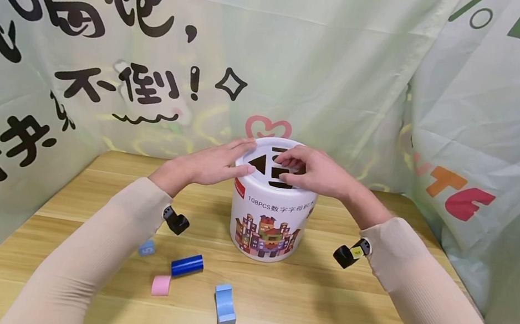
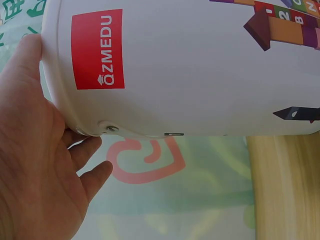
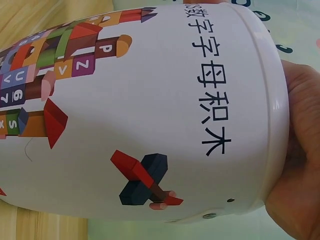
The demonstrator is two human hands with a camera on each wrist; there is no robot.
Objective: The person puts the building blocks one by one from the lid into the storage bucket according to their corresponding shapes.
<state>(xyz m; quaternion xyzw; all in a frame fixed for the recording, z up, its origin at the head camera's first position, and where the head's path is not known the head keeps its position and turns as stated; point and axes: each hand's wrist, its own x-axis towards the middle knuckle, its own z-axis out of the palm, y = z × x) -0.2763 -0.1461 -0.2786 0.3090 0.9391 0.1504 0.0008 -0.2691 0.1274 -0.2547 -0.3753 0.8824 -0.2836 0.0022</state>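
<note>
Both hands up on the white bucket [image 1: 268,213], which sits upright mid-table on the wooden table [image 1: 342,320], near the back curtain. Left hand [image 1: 209,164] laid flat against the left edge of the lid [image 1: 269,166], fingers pretty much straight and relaxed, thumb tip pressing the rim, not gripping anything. Same story from the left wrist view: palm [image 2: 35,165] open beside the bucket [image 2: 190,65] wall, fingers loosely spread just past the rim, red OZMEDU label [image 2: 97,50] right next to it. Right hand [image 1: 316,173] draped over the right half of the lid, fingers curled down onto the top among the black shape cutouts, thumb under at the lid's edge; can't tell if anything's pinched between the fingertips. Right wrist view just shows the heel of the hand [image 3: 295,165] wrapped against the lid rim. Loose blocks lying well in front of the bucket: dark blue cylinder [image 1: 187,265], pink block [image 1: 161,285], light blue arch block [image 1: 225,306], small pale blue block [image 1: 147,247] half tucked beside the left sleeve [image 1: 89,259].
</note>
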